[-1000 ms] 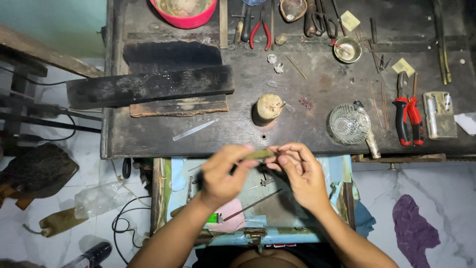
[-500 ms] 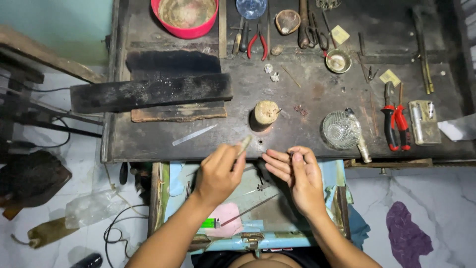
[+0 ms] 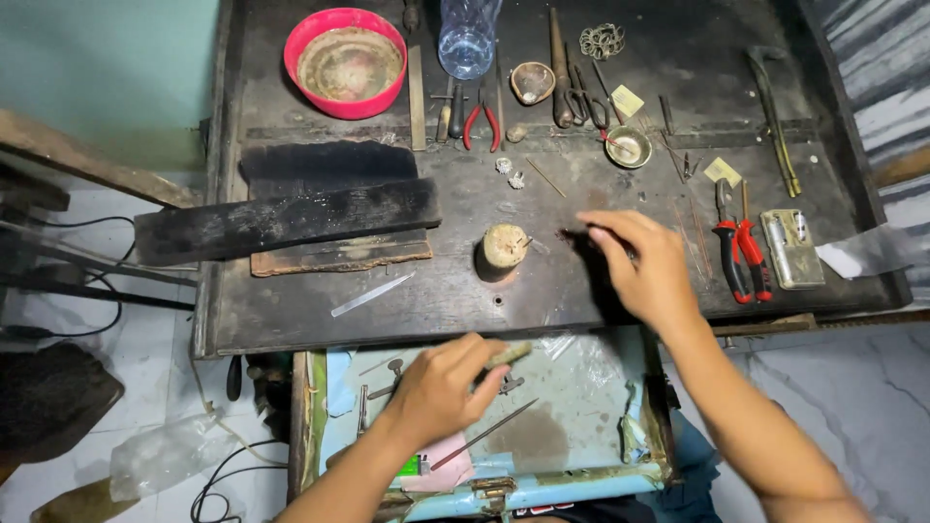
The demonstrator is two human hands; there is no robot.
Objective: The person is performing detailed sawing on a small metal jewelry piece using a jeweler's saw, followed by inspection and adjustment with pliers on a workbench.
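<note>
Pinching with thumb and forefinger of the left hand on a short, pale tan stub of rod, other fingers curled in beneath; held low over the open light-blue drawer tray at the near edge, not set down. Lying loose in that tray just beside the hand: a thin dark metal rod and a few small pins, untouched. Further right and farther off, reaching with the right hand, palm down, fingers stretched out and fairly close together, tips slightly blurred, flat on or just above the dark, scarred wooden bench top; nothing seen gripped there, though hard to tell what sits under the palm. Just left of those fingertips, standing upright, a small round pale wooden stump, bare on top, no piece mounted on it. Right of the hand, near but apart, red-handled pliers and a flat silver metal box, both lying unused. On the left of the bench, a long charred black block and a slim silver blade. Far edge: red plastic bowl, clear plastic bottle, small brass dish. Judged from this: stub in hand, no tool taken up, shaping work not visibly begun.
</note>
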